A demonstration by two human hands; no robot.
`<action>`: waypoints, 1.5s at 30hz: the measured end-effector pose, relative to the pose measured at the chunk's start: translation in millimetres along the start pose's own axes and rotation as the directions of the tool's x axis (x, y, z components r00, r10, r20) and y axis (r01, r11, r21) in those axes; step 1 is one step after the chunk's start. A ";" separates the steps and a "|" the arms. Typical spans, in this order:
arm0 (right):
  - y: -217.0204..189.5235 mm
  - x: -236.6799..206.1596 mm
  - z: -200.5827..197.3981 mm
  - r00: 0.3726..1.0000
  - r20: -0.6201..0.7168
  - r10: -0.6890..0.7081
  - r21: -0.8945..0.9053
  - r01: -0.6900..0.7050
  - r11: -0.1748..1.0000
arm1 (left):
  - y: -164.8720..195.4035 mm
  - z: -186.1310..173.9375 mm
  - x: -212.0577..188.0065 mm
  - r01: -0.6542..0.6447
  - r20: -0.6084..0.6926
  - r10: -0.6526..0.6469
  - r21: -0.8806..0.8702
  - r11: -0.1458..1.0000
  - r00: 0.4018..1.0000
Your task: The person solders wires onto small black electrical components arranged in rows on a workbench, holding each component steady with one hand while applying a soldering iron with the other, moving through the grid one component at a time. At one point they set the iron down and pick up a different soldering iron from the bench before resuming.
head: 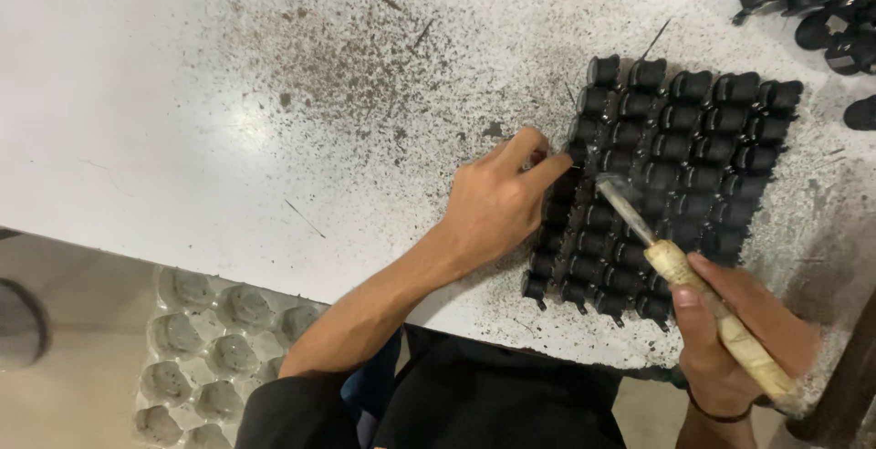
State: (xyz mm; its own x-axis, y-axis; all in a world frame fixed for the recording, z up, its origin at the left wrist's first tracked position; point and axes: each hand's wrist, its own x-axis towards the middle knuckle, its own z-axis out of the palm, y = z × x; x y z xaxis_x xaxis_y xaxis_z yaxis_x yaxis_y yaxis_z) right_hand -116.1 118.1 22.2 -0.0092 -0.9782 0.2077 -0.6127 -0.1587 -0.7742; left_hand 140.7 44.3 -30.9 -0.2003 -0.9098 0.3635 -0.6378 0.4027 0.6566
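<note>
A block of several small black cylindrical parts [680,152] lies in neat rows on the white table [164,111]. My left hand [497,207] rests against the block's left edge, its fingertips pressing the parts there. My right hand [739,335] grips a tool with a pale wrapped handle [721,317]. The tool's thin metal tip [620,198] points up and left, over the middle rows of the block.
Dark dust and specks cover the table around the block. A loose heap of black parts [817,6] lies at the top right corner. A grey moulded tray with round pockets [214,353] sits below the table's near edge, at the lower left.
</note>
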 end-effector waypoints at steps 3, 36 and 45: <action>9.7 -11.6 -2.6 0.999 0.015 -0.040 -0.020 0.040 0.999 | 1.5 -0.5 1.7 0.002 0.009 -0.002 -0.024 1.000 1.000; -16.0 1.9 -2.1 0.988 -0.018 -0.157 0.058 0.157 0.986 | 25.7 -8.8 6.0 0.044 0.072 -0.041 -0.036 0.998 0.997; -18.1 -12.1 7.7 0.983 -0.048 -0.178 0.100 0.182 0.978 | 15.5 -9.8 4.3 -0.035 0.101 0.034 0.005 0.999 0.994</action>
State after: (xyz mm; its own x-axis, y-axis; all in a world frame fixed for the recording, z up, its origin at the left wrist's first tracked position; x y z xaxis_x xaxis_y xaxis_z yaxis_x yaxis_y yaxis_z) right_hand -98.8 131.9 29.0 0.0622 -0.9267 0.3707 -0.5222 -0.3467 -0.7792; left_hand 137.2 47.6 -12.7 -0.2958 -0.9011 0.3171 -0.6345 0.4335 0.6399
